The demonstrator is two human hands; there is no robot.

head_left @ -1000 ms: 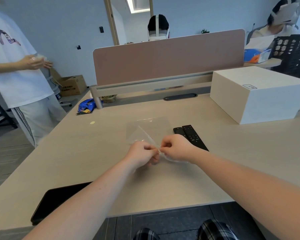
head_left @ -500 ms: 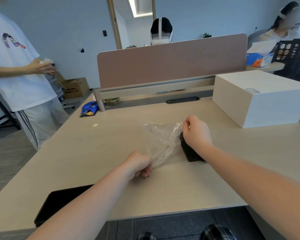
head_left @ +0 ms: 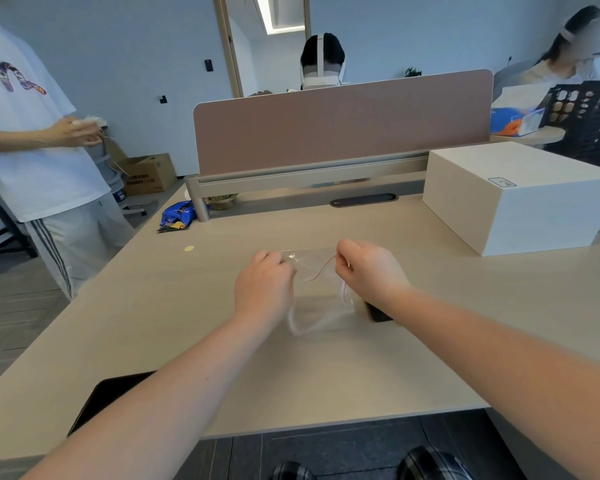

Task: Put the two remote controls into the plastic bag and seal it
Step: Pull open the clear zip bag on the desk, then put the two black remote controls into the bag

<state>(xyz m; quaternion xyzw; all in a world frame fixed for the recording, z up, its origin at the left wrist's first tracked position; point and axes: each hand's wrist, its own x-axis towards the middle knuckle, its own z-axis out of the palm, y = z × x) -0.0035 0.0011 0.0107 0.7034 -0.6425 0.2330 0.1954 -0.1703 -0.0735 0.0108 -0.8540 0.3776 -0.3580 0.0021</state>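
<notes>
A clear plastic bag (head_left: 317,299) with a thin red line along its mouth hangs between my hands above the middle of the desk. My left hand (head_left: 264,289) pinches its left top corner. My right hand (head_left: 369,271) pinches the right top corner. The bag's lower part blurs and sags toward the desk. Of the black remote controls (head_left: 379,312) only one dark end shows, on the desk just under my right wrist. The rest is hidden by my hand and arm, so I cannot tell them apart.
A large white box (head_left: 520,195) stands at the back right. A pink divider (head_left: 340,123) closes off the desk's far edge. A black tablet (head_left: 108,396) lies at the near left edge. A blue snack packet (head_left: 177,214) lies at the far left. A person stands at the left.
Both hands have risen and moved away from me, now holding the bag's top corners spread apart. Before, the left hand held the bag low while the right reached over the remotes.
</notes>
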